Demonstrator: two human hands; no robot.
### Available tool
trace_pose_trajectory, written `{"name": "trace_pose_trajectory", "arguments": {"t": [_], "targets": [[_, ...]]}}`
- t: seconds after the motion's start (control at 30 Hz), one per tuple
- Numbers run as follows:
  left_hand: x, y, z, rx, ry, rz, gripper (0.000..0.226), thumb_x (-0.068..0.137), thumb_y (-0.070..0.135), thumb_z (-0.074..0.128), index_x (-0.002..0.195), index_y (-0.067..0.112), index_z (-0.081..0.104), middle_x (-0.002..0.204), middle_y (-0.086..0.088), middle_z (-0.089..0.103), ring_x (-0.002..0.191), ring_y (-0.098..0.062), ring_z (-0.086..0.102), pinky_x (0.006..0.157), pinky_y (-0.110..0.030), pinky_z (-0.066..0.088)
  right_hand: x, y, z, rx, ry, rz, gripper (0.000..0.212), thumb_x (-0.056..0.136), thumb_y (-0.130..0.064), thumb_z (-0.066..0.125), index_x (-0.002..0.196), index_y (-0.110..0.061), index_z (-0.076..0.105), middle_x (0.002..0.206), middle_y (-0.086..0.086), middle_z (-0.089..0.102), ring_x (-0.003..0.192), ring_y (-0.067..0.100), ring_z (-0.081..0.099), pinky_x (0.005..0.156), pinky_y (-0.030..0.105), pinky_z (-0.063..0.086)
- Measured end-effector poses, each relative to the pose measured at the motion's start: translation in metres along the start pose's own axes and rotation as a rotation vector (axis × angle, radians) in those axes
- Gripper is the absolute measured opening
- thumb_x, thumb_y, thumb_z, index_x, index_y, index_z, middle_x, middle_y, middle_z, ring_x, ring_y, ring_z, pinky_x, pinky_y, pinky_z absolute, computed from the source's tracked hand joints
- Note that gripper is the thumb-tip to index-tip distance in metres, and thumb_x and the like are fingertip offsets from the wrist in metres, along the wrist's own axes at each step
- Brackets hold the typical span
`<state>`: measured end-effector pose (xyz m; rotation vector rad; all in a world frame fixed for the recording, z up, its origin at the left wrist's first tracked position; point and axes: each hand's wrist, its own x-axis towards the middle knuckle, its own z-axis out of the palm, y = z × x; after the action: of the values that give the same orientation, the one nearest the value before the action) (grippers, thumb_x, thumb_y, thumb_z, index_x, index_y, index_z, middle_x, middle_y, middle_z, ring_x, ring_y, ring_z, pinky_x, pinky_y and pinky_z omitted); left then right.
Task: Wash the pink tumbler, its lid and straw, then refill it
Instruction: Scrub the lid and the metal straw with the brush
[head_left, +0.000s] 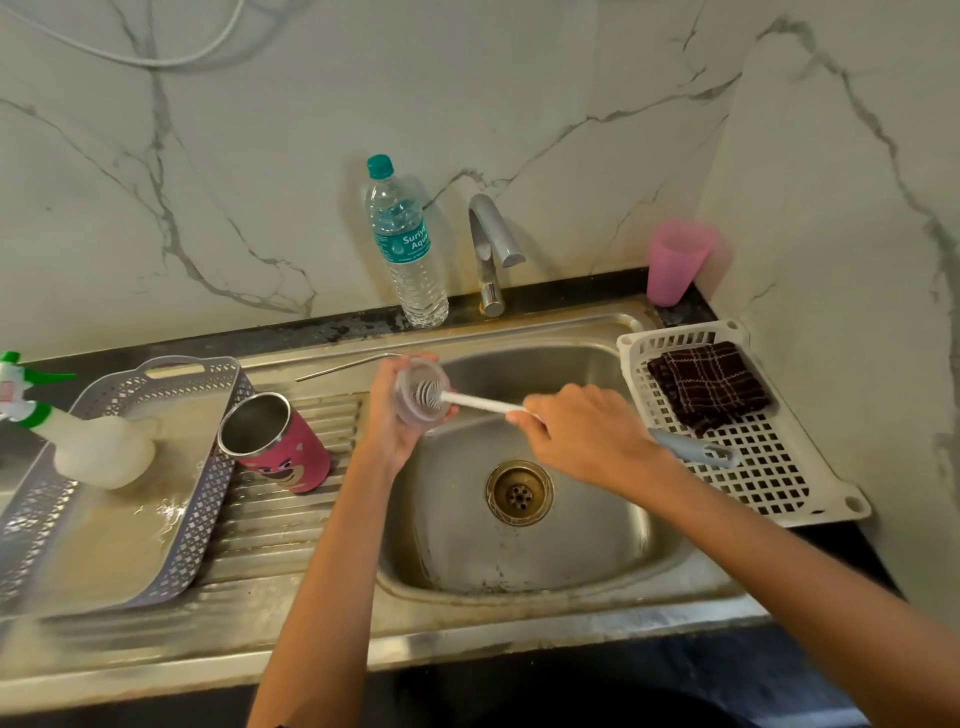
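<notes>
Scrubbing of the lid (420, 391) is the step in hand, judging from the head view: your left hand (387, 415) holds it over the sink (545, 364), fingers (384, 374) curled round its rim, while your right hand (582, 436) pinches the white handle of the bottle brush (483, 402), bristles pushed into the lid's underside. Neither hand is spread. Your pink tumbler (275, 444) rests tilted on the ribbed drainboard, mouth open, just beside the grey tray (208, 499); whether it is washed you cannot tell. The metal straw (345, 366) lies on the sink's back rim, behind your left hand. No water shows at the tap (491, 249). Rinsing, the straw and the refill, perhaps from the water bottle (408, 244), look to be left.
</notes>
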<state>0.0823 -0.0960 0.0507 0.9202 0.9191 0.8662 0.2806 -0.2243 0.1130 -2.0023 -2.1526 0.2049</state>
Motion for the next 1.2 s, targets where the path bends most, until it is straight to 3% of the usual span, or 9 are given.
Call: {"name": "trace_pose_trajectory", "arguments": {"t": [0.13, 0.37, 0.47, 0.6, 0.7, 0.83, 0.97, 1.07, 1.2], "targets": [[-0.004, 0.0, 0.005, 0.001, 0.02, -0.001, 0.045, 0.084, 0.048, 0.054, 0.109, 0.011, 0.064, 0.104, -0.013, 0.061, 0.087, -0.024, 0.061, 0.071, -0.036, 0.054, 0.01, 0.008, 0.011, 0.047, -0.055, 0.142, 0.043, 0.101, -0.047, 0.031, 0.095, -0.02, 0.064, 0.069, -0.002, 0.053, 0.07, 0.024, 0.059, 0.062, 0.034, 0.044], [-0.004, -0.005, 0.01, -0.238, 0.105, -0.068, 0.055, 0.096, 0.053, 0.034, 0.096, 0.009, 0.068, 0.085, -0.007, 0.063, 0.079, -0.019, 0.059, 0.076, -0.034, 0.05, -0.004, 0.002, 0.02, 0.118, -0.052, 0.078, 0.043, 0.1, -0.048, 0.033, 0.086, -0.023, 0.064, 0.064, -0.005, 0.053, 0.063, 0.02, 0.055, 0.064, 0.035, 0.049], [-0.005, -0.005, 0.02, -0.319, 0.08, -0.057, 0.046, 0.096, 0.044, 0.042, 0.121, 0.007, 0.053, 0.105, -0.012, 0.055, 0.092, -0.024, 0.058, 0.077, -0.04, 0.055, 0.005, 0.004, 0.024, 0.221, -0.09, 0.19, 0.046, 0.1, -0.05, 0.032, 0.076, -0.021, 0.057, 0.063, -0.001, 0.056, 0.058, 0.018, 0.053, 0.056, 0.031, 0.04], [-0.01, -0.013, 0.02, -0.389, 0.088, -0.068, 0.07, 0.087, 0.049, 0.061, 0.142, 0.01, 0.042, 0.13, -0.019, 0.053, 0.108, -0.033, 0.066, 0.085, -0.041, 0.058, -0.001, 0.009, 0.034, 0.384, -0.149, 0.29, 0.05, 0.1, -0.05, 0.034, 0.069, -0.015, 0.053, 0.061, 0.0, 0.054, 0.058, 0.018, 0.051, 0.054, 0.031, 0.037], [-0.008, -0.021, 0.019, -0.312, 0.128, -0.1, 0.071, 0.083, 0.051, 0.066, 0.138, 0.011, 0.048, 0.131, -0.019, 0.058, 0.107, -0.031, 0.068, 0.088, -0.04, 0.057, -0.009, 0.012, 0.036, 0.416, -0.182, 0.341, 0.049, 0.101, -0.048, 0.032, 0.064, -0.019, 0.045, 0.059, -0.002, 0.05, 0.056, 0.016, 0.048, 0.056, 0.031, 0.035], [-0.002, -0.025, 0.027, -0.251, 0.245, -0.116, 0.049, 0.084, 0.046, 0.071, 0.117, 0.01, 0.065, 0.121, -0.015, 0.067, 0.111, -0.026, 0.066, 0.103, -0.044, 0.049, -0.015, 0.012, 0.044, 0.359, -0.204, 0.397, 0.046, 0.102, -0.045, 0.029, 0.066, -0.021, 0.043, 0.063, -0.002, 0.051, 0.059, 0.015, 0.048, 0.057, 0.031, 0.036], [0.001, -0.018, 0.033, -0.306, 0.387, -0.17, 0.027, 0.086, 0.033, 0.074, 0.104, 0.015, 0.067, 0.108, -0.008, 0.068, 0.099, -0.021, 0.066, 0.08, -0.035, 0.057, -0.02, 0.014, 0.044, 0.334, -0.143, 0.426, 0.033, 0.104, -0.037, 0.025, 0.089, -0.018, 0.046, 0.07, -0.002, 0.051, 0.061, 0.01, 0.047, 0.054, 0.029, 0.033], [0.004, -0.01, 0.033, -0.399, 0.319, -0.19, 0.013, 0.095, 0.024, 0.057, 0.097, 0.012, 0.063, 0.095, -0.008, 0.063, 0.083, -0.021, 0.063, 0.067, -0.034, 0.053, -0.024, 0.012, 0.045, 0.442, -0.108, 0.321, 0.019, 0.104, -0.029, 0.03, 0.098, -0.017, 0.043, 0.067, -0.001, 0.052, 0.052, 0.01, 0.047, 0.046, 0.024, 0.034], [0.003, -0.007, 0.035, -0.439, 0.311, -0.213, 0.025, 0.103, 0.025, 0.041, 0.108, 0.008, 0.058, 0.096, -0.011, 0.061, 0.084, -0.024, 0.06, 0.061, -0.033, 0.053, -0.03, 0.009, 0.053, 0.478, -0.046, 0.159, 0.013, 0.104, -0.032, 0.035, 0.1, -0.021, 0.041, 0.059, -0.001, 0.051, 0.045, 0.012, 0.044, 0.044, 0.027, 0.035]]}}
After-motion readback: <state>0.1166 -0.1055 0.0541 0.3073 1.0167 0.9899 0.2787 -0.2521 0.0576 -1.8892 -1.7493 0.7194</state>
